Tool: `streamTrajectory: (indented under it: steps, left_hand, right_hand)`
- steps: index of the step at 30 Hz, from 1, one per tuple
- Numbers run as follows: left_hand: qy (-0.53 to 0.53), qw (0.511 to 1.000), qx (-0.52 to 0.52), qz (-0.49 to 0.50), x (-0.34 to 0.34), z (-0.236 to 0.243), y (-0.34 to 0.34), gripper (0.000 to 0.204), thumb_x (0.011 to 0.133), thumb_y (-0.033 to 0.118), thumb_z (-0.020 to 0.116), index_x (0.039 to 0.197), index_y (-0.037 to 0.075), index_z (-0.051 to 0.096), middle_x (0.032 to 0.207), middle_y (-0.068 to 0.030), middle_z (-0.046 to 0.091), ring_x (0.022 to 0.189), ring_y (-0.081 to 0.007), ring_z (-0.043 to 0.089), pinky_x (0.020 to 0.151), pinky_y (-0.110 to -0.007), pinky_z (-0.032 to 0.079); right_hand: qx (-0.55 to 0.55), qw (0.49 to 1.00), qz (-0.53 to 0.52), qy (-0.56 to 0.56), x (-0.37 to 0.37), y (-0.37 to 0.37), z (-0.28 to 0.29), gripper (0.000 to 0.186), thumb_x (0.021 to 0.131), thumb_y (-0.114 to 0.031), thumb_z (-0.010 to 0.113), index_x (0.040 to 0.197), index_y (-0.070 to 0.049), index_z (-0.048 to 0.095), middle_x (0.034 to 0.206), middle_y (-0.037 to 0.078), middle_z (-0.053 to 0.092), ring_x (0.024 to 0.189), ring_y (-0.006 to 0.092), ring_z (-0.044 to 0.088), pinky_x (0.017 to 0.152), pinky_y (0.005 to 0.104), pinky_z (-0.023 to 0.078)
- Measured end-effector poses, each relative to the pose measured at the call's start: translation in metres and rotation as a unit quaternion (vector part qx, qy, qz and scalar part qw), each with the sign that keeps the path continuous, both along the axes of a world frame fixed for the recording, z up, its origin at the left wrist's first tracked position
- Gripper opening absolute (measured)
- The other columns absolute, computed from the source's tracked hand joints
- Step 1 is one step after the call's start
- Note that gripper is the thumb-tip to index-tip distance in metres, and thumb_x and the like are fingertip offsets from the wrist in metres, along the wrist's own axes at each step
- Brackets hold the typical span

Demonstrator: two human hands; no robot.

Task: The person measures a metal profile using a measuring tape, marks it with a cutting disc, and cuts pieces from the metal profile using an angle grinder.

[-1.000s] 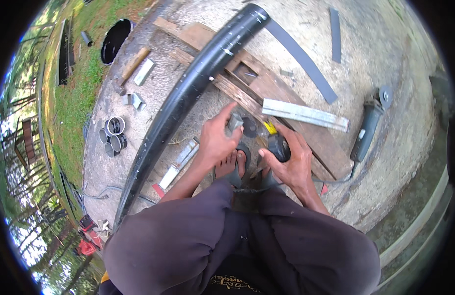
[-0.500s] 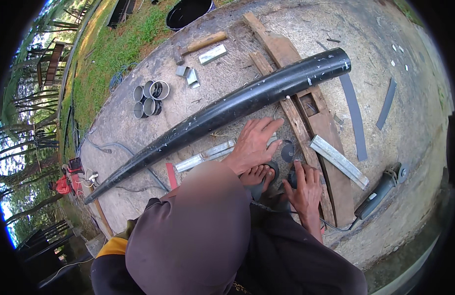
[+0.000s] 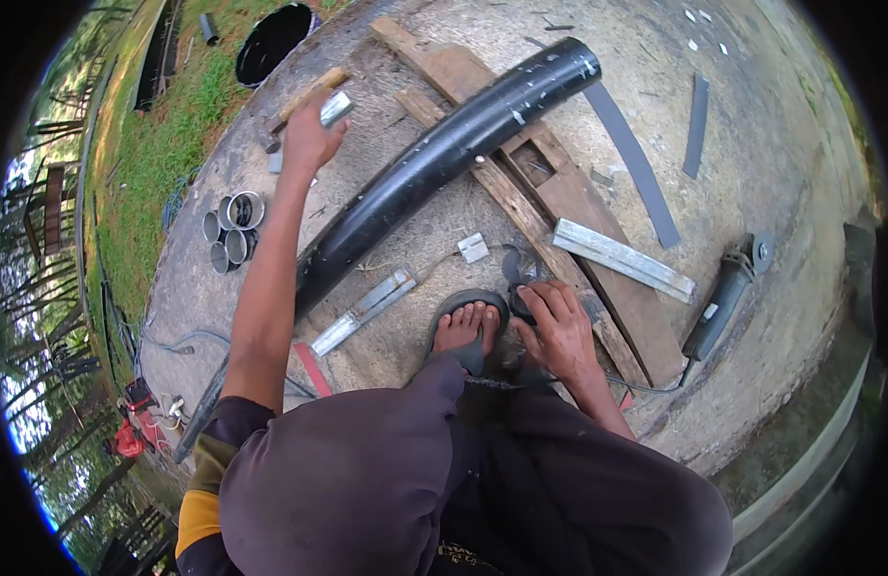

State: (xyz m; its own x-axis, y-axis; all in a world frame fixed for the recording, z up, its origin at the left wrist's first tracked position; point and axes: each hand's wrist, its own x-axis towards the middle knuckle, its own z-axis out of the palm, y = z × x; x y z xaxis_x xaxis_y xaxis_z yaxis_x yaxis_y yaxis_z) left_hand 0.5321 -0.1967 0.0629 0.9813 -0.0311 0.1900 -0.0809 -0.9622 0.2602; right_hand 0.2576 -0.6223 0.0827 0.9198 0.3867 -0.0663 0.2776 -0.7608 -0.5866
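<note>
My left hand (image 3: 312, 139) reaches out past the black pipe (image 3: 444, 158). Its thumb and fingers close round a short silver metal channel piece (image 3: 335, 108), beside a wooden-handled hammer (image 3: 314, 89). Another metal piece lies partly hidden by this hand. My right hand (image 3: 561, 331) is low beside my sandalled foot (image 3: 465, 326). Its fingers curl over a dark object with a round dark disc near it; the hand covers most of it, so its kind is unclear. A small metal piece (image 3: 473, 248) lies on the concrete between foot and pipe.
The pipe lies across wooden boards (image 3: 583, 216). A long metal channel (image 3: 624, 259) rests on them, with an angle grinder (image 3: 727, 298) to the right. Grey strips (image 3: 640, 168) lie beyond. Several metal rings (image 3: 242, 209) stand left; metal channel (image 3: 362, 312) and red strip (image 3: 312, 370) are nearer.
My left hand has moved from beside my foot, far left over the pipe, to the short channel piece. The small metal piece near my foot is now uncovered. The view has shifted.
</note>
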Motion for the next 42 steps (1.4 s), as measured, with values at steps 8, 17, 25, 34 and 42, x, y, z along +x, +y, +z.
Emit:
streamTrajectory:
  steps: [8, 17, 25, 34, 42]
  left_hand:
    - [-0.167, 0.951, -0.149, -0.214, -0.082, 0.093, -0.178, 0.042, 0.086, 0.013, 0.081, 0.126, 0.005, 0.072, 0.13, -0.0186, 0.069, 0.119, -0.0347, 0.067, 0.103, -0.044, 0.053]
    - [0.135, 0.869, -0.43, -0.203, -0.159, 0.09, -0.245, 0.068, 0.087, 0.031, 0.086, 0.141, -0.002, 0.06, 0.135, -0.0197, 0.068, 0.127, -0.0333, 0.064, 0.109, -0.045, 0.049]
    - [0.278, 0.679, -0.621, -0.275, -0.154, 0.133, -0.264, 0.078, 0.099, 0.042, 0.072, 0.15, -0.011, 0.046, 0.141, -0.0251, 0.062, 0.129, -0.0324, 0.064, 0.111, -0.045, 0.048]
    - [0.323, 0.583, -0.705, -0.243, -0.163, 0.143, -0.26, 0.058, 0.112, 0.047, 0.044, 0.13, -0.006, 0.063, 0.105, -0.0127, 0.072, 0.091, -0.0152, 0.067, 0.084, -0.031, 0.054]
    - [0.358, 0.615, -0.66, -0.242, -0.167, 0.144, -0.252, 0.052, 0.115, 0.042, 0.041, 0.132, -0.004, 0.059, 0.098, -0.0118, 0.072, 0.087, -0.0128, 0.067, 0.08, -0.028, 0.054]
  right_hand:
    - [-0.135, 0.954, -0.212, -0.163, 0.05, -0.078, 0.023, 0.052, 0.083, -0.019, 0.082, 0.131, -0.005, 0.065, 0.127, 0.015, 0.064, 0.124, 0.0373, 0.057, 0.107, 0.05, 0.046]
    - [-0.013, 0.957, -0.169, -0.236, 0.06, -0.081, 0.054, 0.054, 0.081, -0.026, 0.087, 0.121, 0.002, 0.065, 0.109, 0.018, 0.069, 0.102, 0.0379, 0.065, 0.088, 0.0467, 0.054]
    - [0.263, 0.94, -0.163, -0.14, 0.048, -0.017, 0.092, 0.06, 0.08, -0.037, 0.092, 0.116, 0.004, 0.066, 0.098, 0.016, 0.072, 0.083, 0.0273, 0.072, 0.07, 0.0373, 0.057]
    - [0.28, 0.928, -0.082, -0.231, 0.042, -0.025, 0.092, 0.054, 0.078, -0.033, 0.094, 0.111, 0.001, 0.068, 0.077, 0.008, 0.07, 0.066, 0.0199, 0.07, 0.058, 0.0315, 0.054]
    - [0.422, 0.872, -0.22, -0.114, 0.048, -0.014, 0.121, 0.045, 0.086, -0.028, 0.09, 0.112, 0.001, 0.067, 0.079, 0.003, 0.067, 0.068, 0.01, 0.065, 0.059, 0.0261, 0.051]
